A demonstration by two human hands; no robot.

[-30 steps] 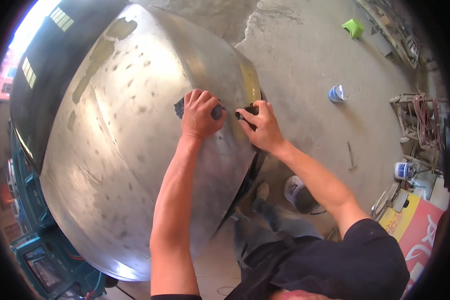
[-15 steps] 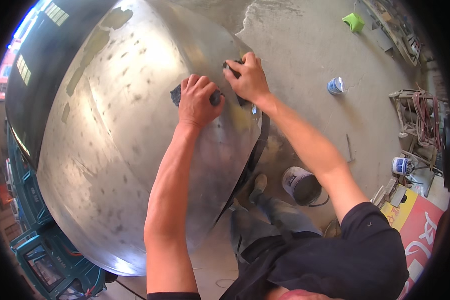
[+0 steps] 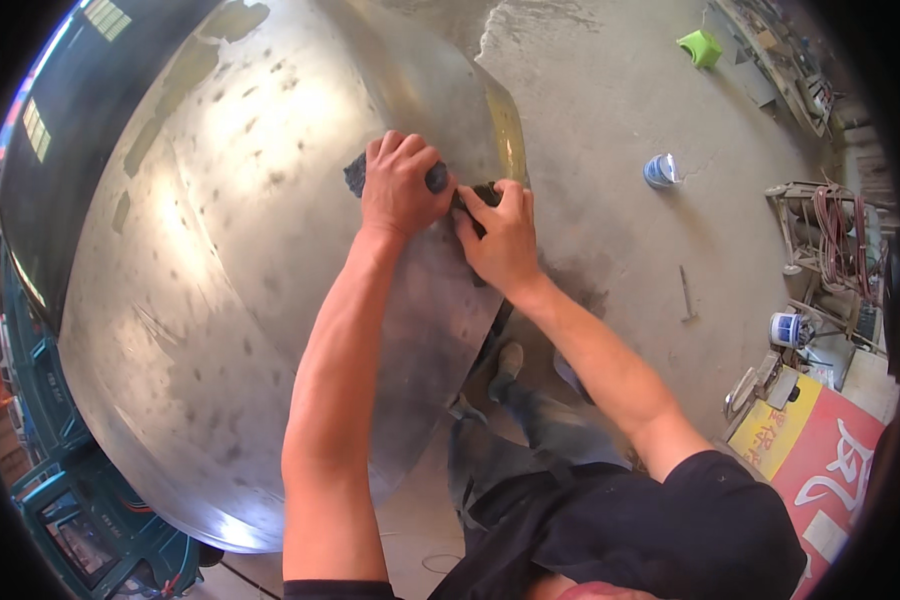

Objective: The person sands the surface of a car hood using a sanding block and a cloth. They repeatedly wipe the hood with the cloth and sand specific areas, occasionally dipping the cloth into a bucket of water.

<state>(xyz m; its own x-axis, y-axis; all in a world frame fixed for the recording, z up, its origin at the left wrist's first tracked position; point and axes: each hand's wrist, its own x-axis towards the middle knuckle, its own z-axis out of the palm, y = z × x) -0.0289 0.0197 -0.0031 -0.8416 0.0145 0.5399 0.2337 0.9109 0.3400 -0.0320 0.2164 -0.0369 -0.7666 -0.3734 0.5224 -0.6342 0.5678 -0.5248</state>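
Observation:
A large bare-metal vehicle panel point(image 3: 260, 290), curved like a hood and mottled with dark spots, spreads under both hands. My left hand point(image 3: 403, 185) is closed round a dark grey, rough-textured wad point(image 3: 354, 176), a sponge or rag, pressed against the panel. Close beside it, my right hand point(image 3: 502, 238) pinches a small black pad point(image 3: 486, 194) against the panel near its right edge. The two hands nearly touch. Fingers cover much of both held pieces, so their exact kind is unclear.
Teal plastic tool cases point(image 3: 105, 530) stand at the lower left. On the concrete floor are a blue-and-white can point(image 3: 661, 171), a green stool point(image 3: 701, 48) and a hammer-like tool point(image 3: 687, 296). A red-and-yellow board point(image 3: 820, 440) and a rack with hoses point(image 3: 840, 235) line the right.
My right hand has come nearer along the panel's right edge, closer to my left hand. My left hand has shifted slightly. The bucket by my legs is now mostly behind my right forearm.

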